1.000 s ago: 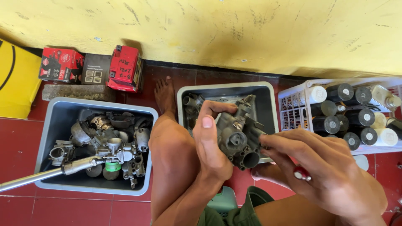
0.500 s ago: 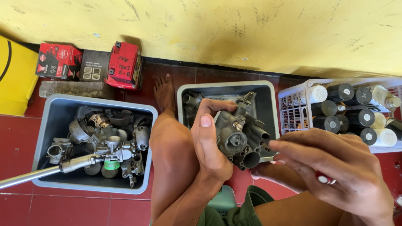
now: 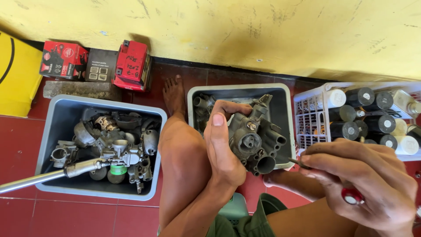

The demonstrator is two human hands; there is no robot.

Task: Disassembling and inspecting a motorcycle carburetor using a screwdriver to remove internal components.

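Since the earlier frame, the right hand (image 3: 366,186), closed on a red-handled screwdriver (image 3: 351,196), has drawn its tip toward the carburetor (image 3: 254,142) clasped in the left hand (image 3: 223,145) above the grey bin (image 3: 285,101); a slipping tip could gouge the body or jab the thumb.

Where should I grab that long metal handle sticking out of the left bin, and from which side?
Grip the metal handle on its bare shaft, outside the left bin, coming from above. Its head end lies tangled among the carburetor parts, while the shaft juts free over the rim and the red floor.
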